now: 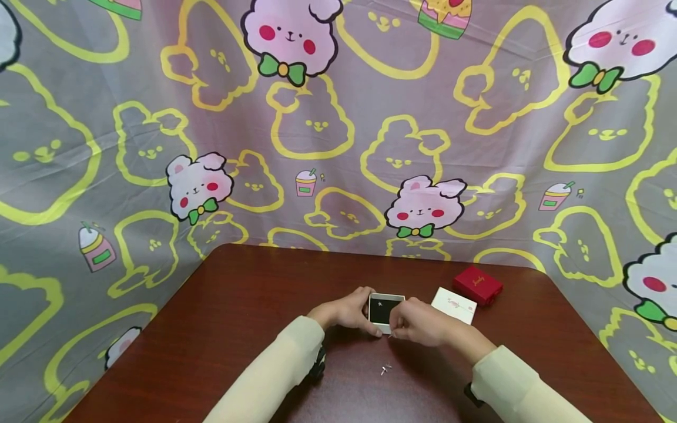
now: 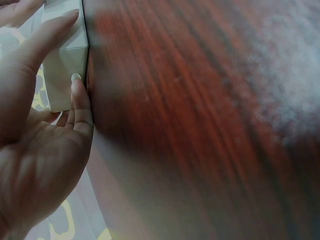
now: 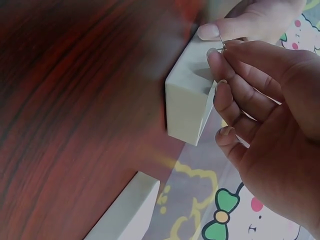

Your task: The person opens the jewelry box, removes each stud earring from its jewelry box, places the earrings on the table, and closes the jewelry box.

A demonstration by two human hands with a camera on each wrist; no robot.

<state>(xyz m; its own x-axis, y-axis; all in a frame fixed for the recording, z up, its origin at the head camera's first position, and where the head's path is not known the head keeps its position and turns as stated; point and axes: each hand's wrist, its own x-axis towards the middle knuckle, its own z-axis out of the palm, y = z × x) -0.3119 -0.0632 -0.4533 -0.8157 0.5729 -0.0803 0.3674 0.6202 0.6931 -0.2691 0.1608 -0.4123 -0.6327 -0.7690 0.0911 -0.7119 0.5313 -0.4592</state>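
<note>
A small white jewelry box (image 1: 394, 329) with a black insert sits on the table, its top uncovered. My left hand (image 1: 350, 309) holds it from the left, thumb along the near wall and fingers at the far side. In the left wrist view, that hand's thumb (image 2: 55, 35) lies against the white wall. My right hand (image 1: 420, 322) is over the box's right side, pinching a thin metal earring (image 3: 222, 45) between thumb and index finger. One small silver earring (image 1: 379, 304) rests on the black insert. More small silver pieces (image 1: 385, 370) lie on the table nearer me.
A white lid (image 1: 453, 305) with pink print lies right of the box, partly behind my right forearm. Beyond it is a red box (image 1: 478, 284) with gold lettering. The brown wooden table (image 1: 254, 282) ends at a patterned cloth (image 1: 328, 170) hanging behind and at both sides.
</note>
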